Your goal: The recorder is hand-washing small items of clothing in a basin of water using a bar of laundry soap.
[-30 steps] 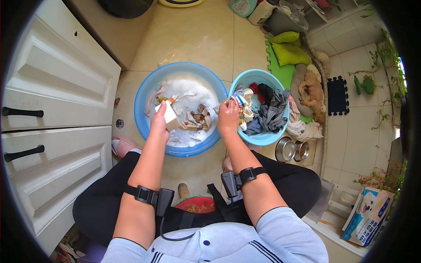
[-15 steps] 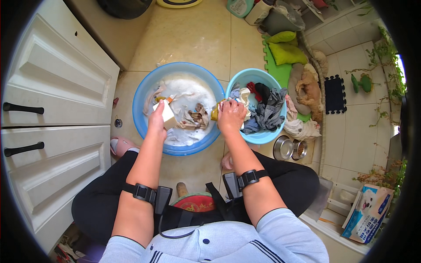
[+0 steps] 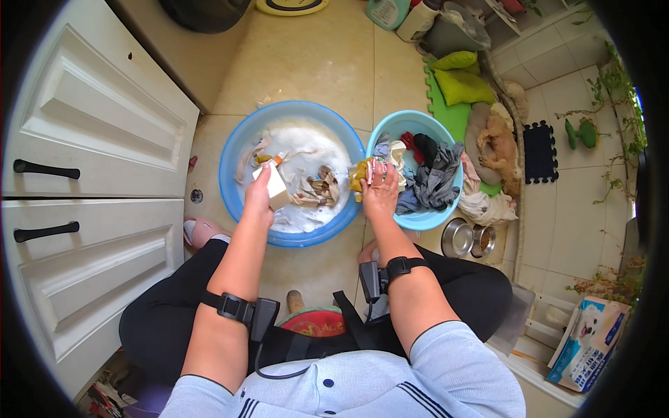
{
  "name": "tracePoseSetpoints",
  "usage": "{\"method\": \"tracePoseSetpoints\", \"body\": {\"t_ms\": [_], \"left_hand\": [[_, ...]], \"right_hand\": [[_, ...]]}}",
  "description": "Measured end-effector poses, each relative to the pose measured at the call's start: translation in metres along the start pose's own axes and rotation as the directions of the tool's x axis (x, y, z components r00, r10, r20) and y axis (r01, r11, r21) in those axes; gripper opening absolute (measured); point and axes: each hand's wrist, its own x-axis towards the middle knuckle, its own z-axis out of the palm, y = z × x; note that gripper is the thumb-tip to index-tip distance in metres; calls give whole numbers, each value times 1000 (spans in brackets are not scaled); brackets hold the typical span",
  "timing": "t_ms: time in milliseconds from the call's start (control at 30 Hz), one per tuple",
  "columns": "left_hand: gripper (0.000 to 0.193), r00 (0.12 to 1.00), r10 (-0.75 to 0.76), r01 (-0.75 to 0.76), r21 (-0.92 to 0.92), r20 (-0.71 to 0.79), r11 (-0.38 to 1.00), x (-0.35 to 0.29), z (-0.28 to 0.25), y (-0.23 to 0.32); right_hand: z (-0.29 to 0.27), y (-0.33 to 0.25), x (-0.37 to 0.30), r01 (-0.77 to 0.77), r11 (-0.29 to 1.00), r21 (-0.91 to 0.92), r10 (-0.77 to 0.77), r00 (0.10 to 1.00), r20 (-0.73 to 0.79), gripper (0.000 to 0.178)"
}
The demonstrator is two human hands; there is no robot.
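Note:
My left hand (image 3: 257,196) is closed around a cream-white rectangular block (image 3: 277,189), which looks like a bar of laundry soap. It is over the near-left part of a blue basin (image 3: 226,177) filled with sudsy water. Wet cloths, including a brown-patterned one (image 3: 323,187), lie in the suds. At the left rim of a smaller turquoise basin (image 3: 411,116), my right hand (image 3: 380,194) grips a mustard-yellow cloth (image 3: 358,175), bunched up, with part hidden under the fingers. Grey, black, red and white clothes (image 3: 439,177) are heaped in that basin.
Two metal bowls (image 3: 457,237) stand near the turquoise basin, one with kibble. Beyond it a dog (image 3: 497,148) lies by green cushions (image 3: 464,87). White cabinet doors (image 3: 104,104) line the left. Bottles (image 3: 418,19) stand at the far right. My knees flank a red-topped stool (image 3: 313,322).
My right hand has moved slightly right with the yellow cloth, from between the two basins to over the turquoise one's rim. The left hand keeps the white block. The whole view has shifted a little.

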Motion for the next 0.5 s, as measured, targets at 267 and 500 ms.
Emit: {"method": "tracePoseSetpoints", "body": {"t_ms": [267, 500], "left_hand": [[43, 1000, 4, -4, 18, -30, 1000, -4, 1, 1], [42, 1000, 16, -15, 25, -22, 1000, -2, 1, -2]], "right_hand": [[10, 3, 14, -42, 999, 31, 41, 999, 12, 61], [8, 3, 29, -48, 998, 38, 47, 999, 17, 57]]}}
